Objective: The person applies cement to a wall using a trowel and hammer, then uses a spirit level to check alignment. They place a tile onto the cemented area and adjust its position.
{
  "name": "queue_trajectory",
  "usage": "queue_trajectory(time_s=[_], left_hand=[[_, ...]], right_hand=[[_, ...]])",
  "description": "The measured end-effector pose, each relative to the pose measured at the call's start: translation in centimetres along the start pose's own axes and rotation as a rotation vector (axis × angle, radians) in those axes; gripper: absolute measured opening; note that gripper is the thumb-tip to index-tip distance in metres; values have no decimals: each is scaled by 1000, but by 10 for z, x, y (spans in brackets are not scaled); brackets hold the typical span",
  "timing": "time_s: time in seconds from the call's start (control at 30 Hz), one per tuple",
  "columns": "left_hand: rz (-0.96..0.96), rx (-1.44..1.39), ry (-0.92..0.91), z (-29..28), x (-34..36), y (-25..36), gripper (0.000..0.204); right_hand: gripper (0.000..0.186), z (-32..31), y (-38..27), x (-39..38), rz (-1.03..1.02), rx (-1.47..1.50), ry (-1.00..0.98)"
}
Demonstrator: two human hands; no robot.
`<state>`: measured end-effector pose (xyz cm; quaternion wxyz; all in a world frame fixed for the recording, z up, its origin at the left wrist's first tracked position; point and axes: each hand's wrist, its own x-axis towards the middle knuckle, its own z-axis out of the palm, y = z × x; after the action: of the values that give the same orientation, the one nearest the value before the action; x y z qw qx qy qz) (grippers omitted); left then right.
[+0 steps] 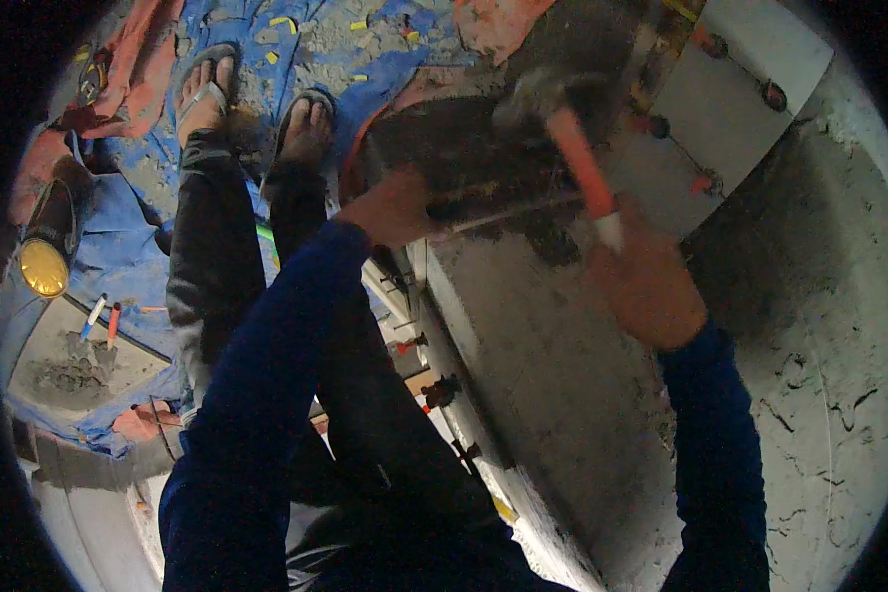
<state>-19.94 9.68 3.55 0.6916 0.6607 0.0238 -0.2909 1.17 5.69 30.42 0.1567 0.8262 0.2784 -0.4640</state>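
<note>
A hammer with an orange handle (582,163) is gripped in my right hand (651,291), whose fingers close round the pale lower end of the handle. Its head (538,99) is blurred by motion and hangs over a dark patch beyond the grey slab (553,335). My left hand (397,205) is at the slab's far left corner, beside a dark, narrow strip (503,192) along the slab's far edge. Blur smears the left fingers, and I cannot tell whether they grip the strip or rest by it.
Light grey tiles (750,89) with red clips lie at the far right. Rough mortar (819,395) covers the right side. Clamp-like fittings (442,392) line the slab's left side. Two small trowels (99,335) lie on a mortar board (59,375). Blue sheeting (257,39) lies under my feet.
</note>
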Motion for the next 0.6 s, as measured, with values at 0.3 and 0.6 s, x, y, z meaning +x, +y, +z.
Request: queue_trajectory(time_s=[0.3,0.6], left_hand=[[-28,-17,-49,-5,-3,6,62],[14,-34,105,2,-6,-1,68]], right_hand=[[45,6,-23,6,-73,-51,160],[55,-28,-15,-25,135,207,423]])
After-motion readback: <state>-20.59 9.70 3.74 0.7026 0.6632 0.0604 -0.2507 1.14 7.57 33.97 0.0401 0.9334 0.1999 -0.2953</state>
